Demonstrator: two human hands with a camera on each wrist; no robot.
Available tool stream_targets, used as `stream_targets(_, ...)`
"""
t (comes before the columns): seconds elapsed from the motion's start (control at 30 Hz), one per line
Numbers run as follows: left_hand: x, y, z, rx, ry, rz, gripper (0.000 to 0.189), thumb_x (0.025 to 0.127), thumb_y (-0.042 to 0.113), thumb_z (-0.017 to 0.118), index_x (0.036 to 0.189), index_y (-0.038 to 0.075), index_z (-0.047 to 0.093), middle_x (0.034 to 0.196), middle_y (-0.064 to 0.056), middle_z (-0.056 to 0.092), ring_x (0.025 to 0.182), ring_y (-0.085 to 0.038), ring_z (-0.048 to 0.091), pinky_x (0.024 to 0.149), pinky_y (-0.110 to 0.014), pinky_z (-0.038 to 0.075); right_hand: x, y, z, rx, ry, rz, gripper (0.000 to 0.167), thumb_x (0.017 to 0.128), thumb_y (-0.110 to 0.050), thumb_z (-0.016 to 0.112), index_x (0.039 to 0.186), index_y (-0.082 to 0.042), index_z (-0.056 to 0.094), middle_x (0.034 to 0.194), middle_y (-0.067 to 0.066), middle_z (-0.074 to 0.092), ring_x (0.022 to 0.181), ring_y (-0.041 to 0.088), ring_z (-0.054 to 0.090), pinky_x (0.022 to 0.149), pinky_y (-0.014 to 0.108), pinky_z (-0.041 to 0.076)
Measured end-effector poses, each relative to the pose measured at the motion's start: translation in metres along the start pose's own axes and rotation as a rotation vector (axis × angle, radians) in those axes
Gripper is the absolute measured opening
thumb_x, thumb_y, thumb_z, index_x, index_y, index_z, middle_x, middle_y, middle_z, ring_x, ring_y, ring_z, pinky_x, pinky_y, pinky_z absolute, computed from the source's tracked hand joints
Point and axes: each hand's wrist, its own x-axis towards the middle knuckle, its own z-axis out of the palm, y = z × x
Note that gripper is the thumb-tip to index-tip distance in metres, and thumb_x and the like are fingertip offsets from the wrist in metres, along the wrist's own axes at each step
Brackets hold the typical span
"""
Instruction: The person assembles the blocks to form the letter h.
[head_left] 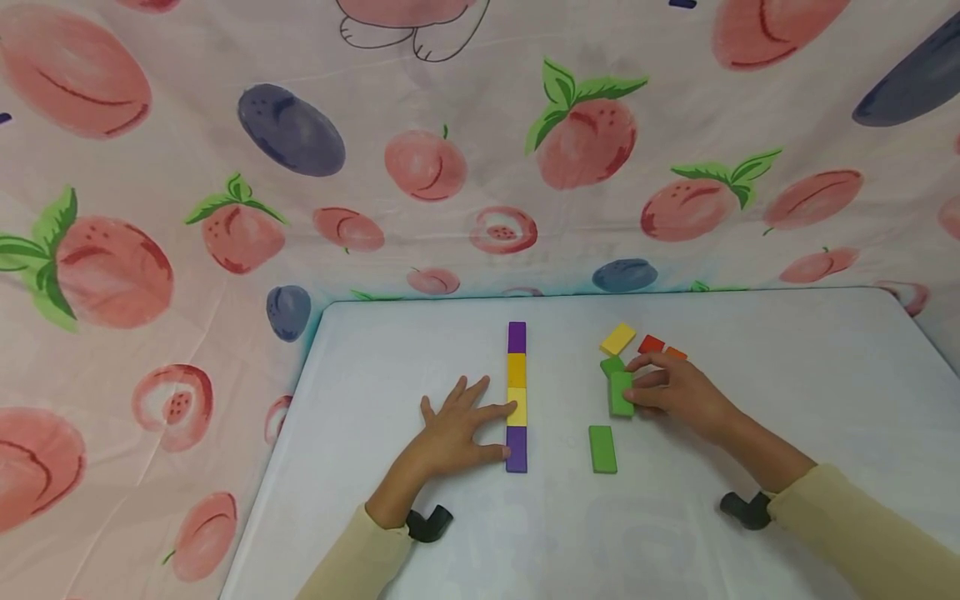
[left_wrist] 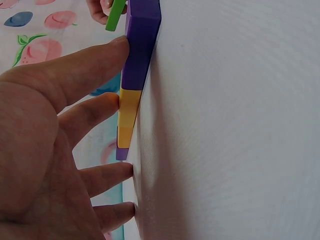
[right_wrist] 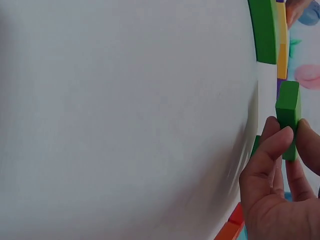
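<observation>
A straight row of blocks lies end to end on the table, with a purple block (head_left: pixel 517 450) nearest, then a light yellow block (head_left: pixel 517 417), an orange-yellow block (head_left: pixel 517 369) and another purple block (head_left: pixel 517 337). My left hand (head_left: pixel 453 429) is spread beside the row, thumb touching the near purple block and index fingertip on the light yellow one. My right hand (head_left: pixel 686 396) pinches a green block (head_left: pixel 620 394) between thumb and fingers, seen raised in the right wrist view. A second green block (head_left: pixel 602 450) lies nearer me, and a third green block (head_left: pixel 611 365) is partly covered behind the held one.
Beyond my right hand lie a yellow block (head_left: pixel 618 339), a red block (head_left: pixel 651 343) and an orange block (head_left: pixel 677 353). The white table (head_left: pixel 825 375) meets a fruit-printed cloth (head_left: pixel 465 100) at its back and left edges.
</observation>
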Motion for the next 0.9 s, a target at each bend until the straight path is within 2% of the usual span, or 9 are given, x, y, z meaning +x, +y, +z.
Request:
stream_targets(0.2,0.001,0.000,0.000,-0.001,0.003,0.005,0.060,0.087,0.051,0.075,0.144,0.043,0.057,0.170,-0.004,0.026,0.160,-0.037,0.008,0.108,-0.087,-0.003,0.004,-0.001,0.007,0.049,-0.003,0.022,0.056,0.092,-0.029,0.078,0.137,-0.008,0.053,0.117,0.016,0.072,0.090,0.021,0.074,0.078,0.029,0.062)
stream_targets(0.53,0.001,-0.001,-0.001,-0.005,0.001,0.009,0.059,0.088,0.051,0.074,0.144,0.043,0.057,0.170,-0.003,0.026,0.160,-0.037,0.008,0.108,-0.087,-0.003,0.007,-0.005,0.016,0.063,0.015,0.041,0.053,0.091,-0.028,0.079,0.134,-0.008,0.056,0.114,0.014,0.073,0.088,0.020,0.074,0.078,0.028,0.062)
stream_targets(0.9,0.001,0.001,-0.002,0.007,-0.002,-0.003,0.060,0.087,0.051,0.075,0.144,0.044,0.056,0.170,-0.003,0.025,0.160,-0.037,0.008,0.108,-0.087,-0.003,0.009,-0.006,0.025,0.014,0.038,-0.006,0.047,0.091,-0.026,0.079,0.129,-0.008,0.059,0.116,0.016,0.069,0.086,0.019,0.074,0.078,0.027,0.062)
